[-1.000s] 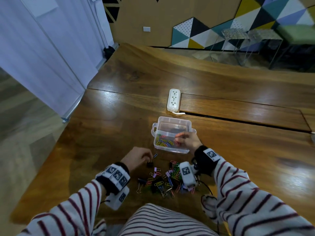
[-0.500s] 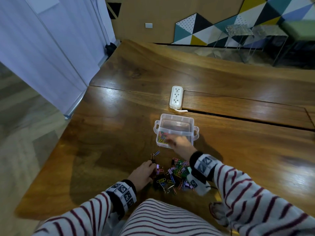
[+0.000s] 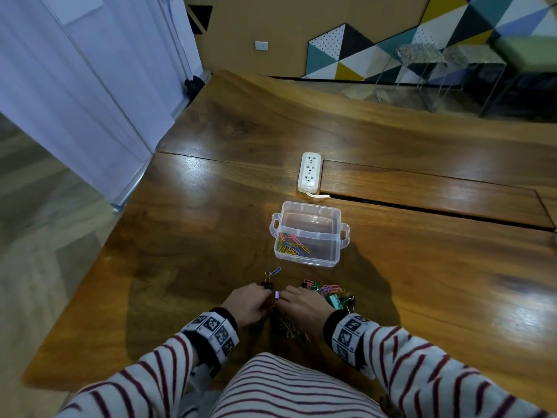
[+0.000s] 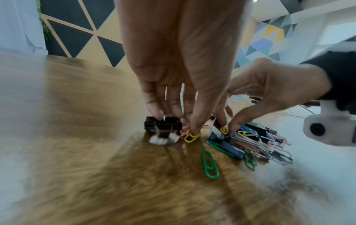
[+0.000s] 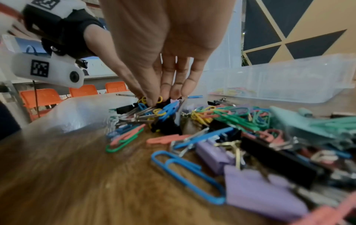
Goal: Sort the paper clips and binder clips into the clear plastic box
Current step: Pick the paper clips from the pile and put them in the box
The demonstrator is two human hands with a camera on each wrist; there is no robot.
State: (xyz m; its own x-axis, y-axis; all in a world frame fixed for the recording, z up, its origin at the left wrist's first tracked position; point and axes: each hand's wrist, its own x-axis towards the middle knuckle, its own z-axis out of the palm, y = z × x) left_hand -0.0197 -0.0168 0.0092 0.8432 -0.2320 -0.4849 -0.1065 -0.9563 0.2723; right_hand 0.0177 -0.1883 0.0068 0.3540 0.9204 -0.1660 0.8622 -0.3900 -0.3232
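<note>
Box (image 3: pixel 307 236) at frame centre, above both hands, w/ paper clips (image 3: pixel 291 245) in lower-left corner. L hand (image 3: pixel 247 303) pinches yellow clip (image 4: pixel 191 136); R hand (image 3: pixel 303 306) pinches another yellow clip (image 4: pixel 224 130) at pile (image 3: pixel 327 292), lower centre.

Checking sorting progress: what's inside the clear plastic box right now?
The clear plastic box holds a small heap of coloured paper clips in its near left part. No binder clips show there. The far part looks bare.
</note>
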